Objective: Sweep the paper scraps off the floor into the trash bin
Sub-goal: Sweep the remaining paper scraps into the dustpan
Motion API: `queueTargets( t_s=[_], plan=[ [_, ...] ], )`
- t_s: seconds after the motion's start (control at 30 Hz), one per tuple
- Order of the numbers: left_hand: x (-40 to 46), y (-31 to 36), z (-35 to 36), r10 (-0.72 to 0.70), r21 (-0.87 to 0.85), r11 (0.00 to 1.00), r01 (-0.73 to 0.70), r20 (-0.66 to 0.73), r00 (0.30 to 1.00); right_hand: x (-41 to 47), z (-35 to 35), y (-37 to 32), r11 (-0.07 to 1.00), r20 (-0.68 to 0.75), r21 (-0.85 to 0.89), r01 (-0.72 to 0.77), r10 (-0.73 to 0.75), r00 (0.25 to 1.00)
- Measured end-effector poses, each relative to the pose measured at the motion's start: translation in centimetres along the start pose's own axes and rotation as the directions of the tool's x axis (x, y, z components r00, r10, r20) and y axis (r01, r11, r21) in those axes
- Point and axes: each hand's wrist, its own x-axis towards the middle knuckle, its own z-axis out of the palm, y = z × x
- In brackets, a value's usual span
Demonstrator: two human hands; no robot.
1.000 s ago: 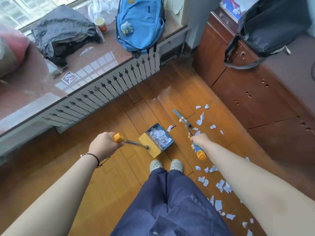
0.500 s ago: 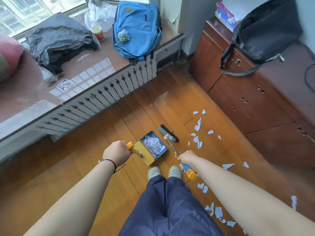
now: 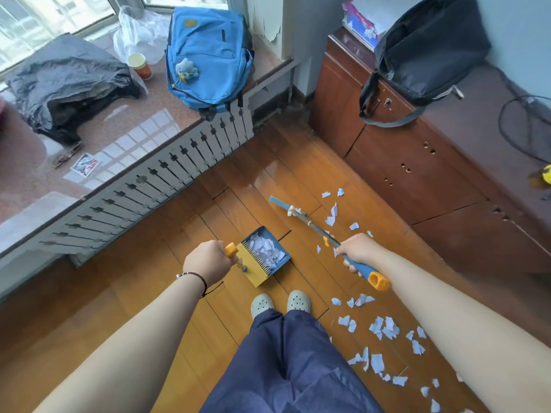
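My left hand (image 3: pixel 207 261) grips the orange handle end of a blue and yellow dustpan (image 3: pixel 265 257) that rests on the wooden floor just ahead of my shoes, with white paper scraps heaped inside it. My right hand (image 3: pixel 356 250) holds the blue and orange handle of a broom (image 3: pixel 301 214), whose blue head points away at the far left of the scattered scraps. More paper scraps (image 3: pixel 383 326) lie on the floor to my right and near the broom (image 3: pixel 332 216). No trash bin is in view.
A slatted radiator cover (image 3: pixel 155 186) runs under a stone window ledge (image 3: pixel 125 135) holding a blue backpack (image 3: pixel 205 55) and a dark garment (image 3: pixel 68 84). A brown wooden cabinet (image 3: pixel 417 162) with a black bag (image 3: pixel 423 52) stands at the right.
The broom head has swung from beside the dustpan out farther away toward the scraps by the cabinet. The dustpan has stayed by my feet, and the view has tilted slightly.
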Motion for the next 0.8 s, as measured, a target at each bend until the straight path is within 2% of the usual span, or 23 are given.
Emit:
queueTargets(
  t_s=[0.2, 0.53, 0.7, 0.8],
  plan=[
    [1.0, 4.5, 0.1, 0.050, 0.029, 0.998, -0.051, 0.023, 0.998, 2.5, -3.2, 0.7, 0.997, -0.104, 0.072, 0.013, -0.006, 0.995],
    [2.4, 12.3, 2.2, 0.121, 0.118, 0.985, -0.128, 0.060, 0.991, 11.8, -8.0, 2.4, 0.989, -0.282, 0.147, -0.009, 0.051, 0.958],
    [3.0, 14.7, 3.1, 0.129, 0.151, 0.979, -0.138, 0.067, 0.989, 14.3, -9.4, 1.2, 0.993, -0.267, 0.113, -0.040, 0.069, 0.961],
    [3.3, 15.3, 3.2, 0.116, 0.152, 0.980, -0.126, 0.071, 0.991, 13.6, -8.4, 1.7, 0.997, -0.191, -0.014, -0.072, 0.068, 0.979]
  ],
)
